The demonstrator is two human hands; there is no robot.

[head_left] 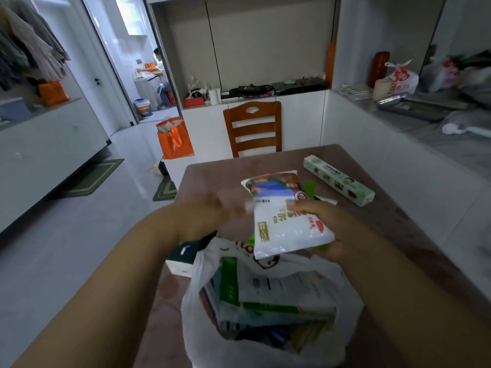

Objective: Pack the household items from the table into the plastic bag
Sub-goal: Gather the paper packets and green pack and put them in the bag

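You are mid-pack; your right hand [322, 229] holds a white pouch [288, 229] at the centre of the frame, fingers wrapped round its right edge and thumb on top, just above the open mouth of the plastic bag [265, 351] at the lower centre; a green packet edge shows under the pouch, so you may be holding 2 things, but I cannot tell. Your left hand [204, 217] is blurred at centre left, near the pouch's left edge; I cannot tell whether its fingers are open or closed.

The next move, as I judge it, is to lower the pouch into the bag, which calls for the bag's mouth to be held wide.

Counted: 1 bag, already holding several flat packets; 1 pouch in hand; 1 long green box [338, 180] on the table [398, 221] at centre right, well apart from the bag; 1 dark-and-white box [183, 258] just left of the bag.
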